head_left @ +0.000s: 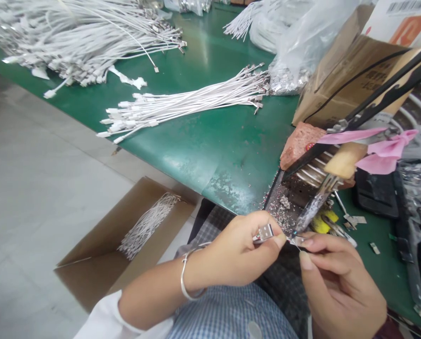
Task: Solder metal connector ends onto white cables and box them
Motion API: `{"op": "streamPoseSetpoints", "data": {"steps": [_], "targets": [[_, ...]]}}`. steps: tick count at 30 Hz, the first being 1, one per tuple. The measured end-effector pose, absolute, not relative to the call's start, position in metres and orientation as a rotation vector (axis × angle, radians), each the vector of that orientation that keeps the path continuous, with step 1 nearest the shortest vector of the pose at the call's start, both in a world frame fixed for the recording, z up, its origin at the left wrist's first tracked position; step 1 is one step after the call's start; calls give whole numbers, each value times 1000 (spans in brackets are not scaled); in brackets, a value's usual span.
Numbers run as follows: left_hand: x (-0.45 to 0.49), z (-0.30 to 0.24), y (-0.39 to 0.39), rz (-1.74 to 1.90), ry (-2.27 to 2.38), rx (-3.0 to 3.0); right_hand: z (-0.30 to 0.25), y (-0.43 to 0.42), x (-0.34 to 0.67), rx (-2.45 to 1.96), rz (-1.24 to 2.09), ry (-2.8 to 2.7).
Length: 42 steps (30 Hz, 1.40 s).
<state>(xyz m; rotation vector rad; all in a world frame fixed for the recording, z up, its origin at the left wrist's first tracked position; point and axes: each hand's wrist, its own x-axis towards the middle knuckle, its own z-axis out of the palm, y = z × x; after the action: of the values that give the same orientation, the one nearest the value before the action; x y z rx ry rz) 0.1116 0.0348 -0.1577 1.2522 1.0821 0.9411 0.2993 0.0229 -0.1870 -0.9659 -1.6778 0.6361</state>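
My left hand (240, 247) pinches a small metal USB plug (265, 231) between thumb and fingers, a bracelet on its wrist. My right hand (334, 278) is closed on a thin wire or solder piece (296, 241) held against the plug's end. Both hands meet just below the tip of a soldering iron (312, 207), which is fixed on a stand with a wooden handle (344, 160). The cable behind the plug is hidden by my left hand.
A green table (210, 141) carries a bundle of white cables (182, 101) and a bigger heap (72, 42) at the back left. Cardboard boxes (352, 75) and plastic bags stand at the right. An open box with cables (125, 235) sits on the floor.
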Motion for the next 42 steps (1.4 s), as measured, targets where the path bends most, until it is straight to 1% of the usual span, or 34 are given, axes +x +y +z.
{"op": "streamPoseSetpoints", "data": {"steps": [14, 24, 33, 39, 42], "targets": [[111, -155, 31, 958, 1076, 1251, -186, 24, 296, -942, 673, -1654], [106, -162, 30, 901, 1039, 1303, -186, 26, 299, -897, 565, -1828], [107, -162, 30, 917, 1045, 1314, -187, 25, 298, -923, 564, -1809], [108, -158, 34, 888, 1065, 1311, -190, 23, 298, -980, 741, -1630], [108, -156, 34, 886, 1053, 1317, -189, 24, 298, -979, 769, -1604]]}}
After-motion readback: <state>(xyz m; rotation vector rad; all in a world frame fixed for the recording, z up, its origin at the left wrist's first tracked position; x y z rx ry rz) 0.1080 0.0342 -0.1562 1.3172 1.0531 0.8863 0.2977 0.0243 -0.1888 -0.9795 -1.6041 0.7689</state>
